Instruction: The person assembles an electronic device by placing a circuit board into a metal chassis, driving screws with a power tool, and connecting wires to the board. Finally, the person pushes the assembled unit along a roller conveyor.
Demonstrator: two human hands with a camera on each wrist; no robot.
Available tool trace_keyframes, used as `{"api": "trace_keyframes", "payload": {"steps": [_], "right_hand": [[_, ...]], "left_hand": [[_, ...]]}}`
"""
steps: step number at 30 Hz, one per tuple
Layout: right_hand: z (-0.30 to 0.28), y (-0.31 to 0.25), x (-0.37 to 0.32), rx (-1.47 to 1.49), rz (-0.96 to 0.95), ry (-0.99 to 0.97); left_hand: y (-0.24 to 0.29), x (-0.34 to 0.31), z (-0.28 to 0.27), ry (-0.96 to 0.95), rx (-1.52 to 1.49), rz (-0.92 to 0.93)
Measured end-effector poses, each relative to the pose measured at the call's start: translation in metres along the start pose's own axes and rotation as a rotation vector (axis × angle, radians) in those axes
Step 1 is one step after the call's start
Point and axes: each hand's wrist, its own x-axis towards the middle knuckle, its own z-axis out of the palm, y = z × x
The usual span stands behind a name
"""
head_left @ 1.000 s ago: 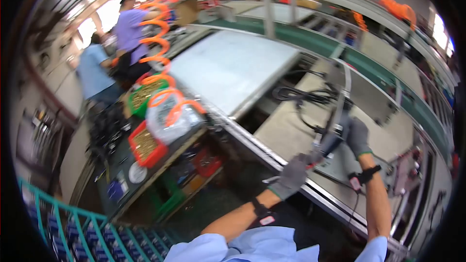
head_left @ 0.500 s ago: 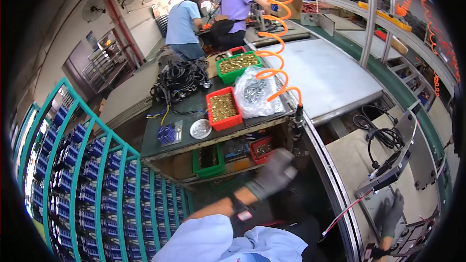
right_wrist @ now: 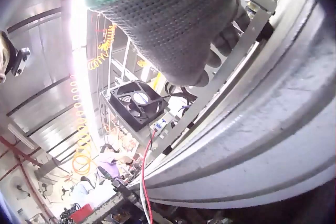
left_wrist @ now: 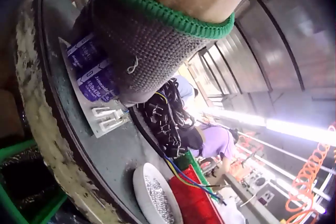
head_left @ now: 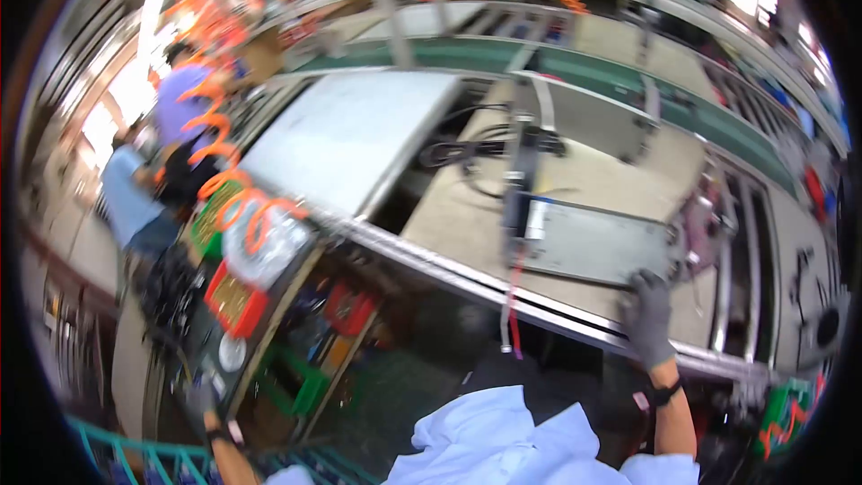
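At the side bench, my gloved left hand is over a small board with blue-purple capacitors and a white connector. In the left wrist view the glove covers part of the board, and its fingers are hidden. My gloved right hand grips the near edge of a grey metal panel, fingertips bent over its flange in the right wrist view. A black cooling fan is mounted at the panel's far end, with red and white wires hanging over the rail.
A white dish of small metal parts, a red bin, a green bin and a bundle of black cables share the bench. A metal rail edges the line. An orange coiled hose hangs near two people.
My left hand has left the black assembly and moved to the capacitor board on the side bench. My right hand has shifted to the panel's near edge. The panel now lies flatter.
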Motion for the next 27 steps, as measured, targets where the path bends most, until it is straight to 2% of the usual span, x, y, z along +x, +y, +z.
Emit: {"api": "trace_keyframes", "payload": {"steps": [1, 3, 4, 6, 8, 9, 12, 14, 16, 18, 22, 27], "right_hand": [[-0.003, -0.003, 0.0, 0.0, 0.003, -0.001], [-0.004, -0.002, -0.001, -0.021, -0.017, -0.014], [-0.006, -0.004, 0.0, -0.058, -0.019, -0.03], [-0.002, -0.005, 0.0, -0.021, 0.011, 0.026], [0.008, 0.002, 0.003, 0.042, 0.045, 0.057], [0.012, 0.004, 0.002, 0.074, 0.057, 0.074], [0.015, 0.006, -0.001, 0.121, 0.039, 0.109], [0.014, 0.004, -0.013, 0.133, -0.011, 0.126], [0.012, -0.002, -0.022, 0.105, -0.02, 0.109], [0.007, -0.005, -0.024, 0.109, 0.01, 0.087], [0.004, -0.011, -0.022, 0.107, 0.041, 0.134], [0.004, -0.01, -0.026, 0.089, 0.08, 0.14]], "left_hand": [[0.006, -0.003, -0.009, -0.102, 0.031, -0.015], [0.013, -0.011, -0.016, 0.078, -0.105, 0.176], [0.044, -0.045, -0.047, 0.032, -0.324, 0.23], [0.081, -0.08, -0.072, -0.051, -0.664, 0.51], [0.149, -0.154, -0.115, -0.414, -0.941, 0.733], [0.183, -0.198, -0.14, -0.477, -0.919, 0.882], [0.276, -0.284, -0.169, -0.716, -0.784, 1.399], [0.341, -0.349, -0.185, -0.547, -0.779, 1.885], [0.389, -0.401, -0.188, -0.671, -0.803, 2.022], [0.432, -0.443, -0.183, -0.667, -0.898, 2.118], [0.499, -0.5, -0.151, -0.661, -0.783, 2.154], [0.538, -0.532, -0.122, -0.689, -0.663, 2.166]]}}
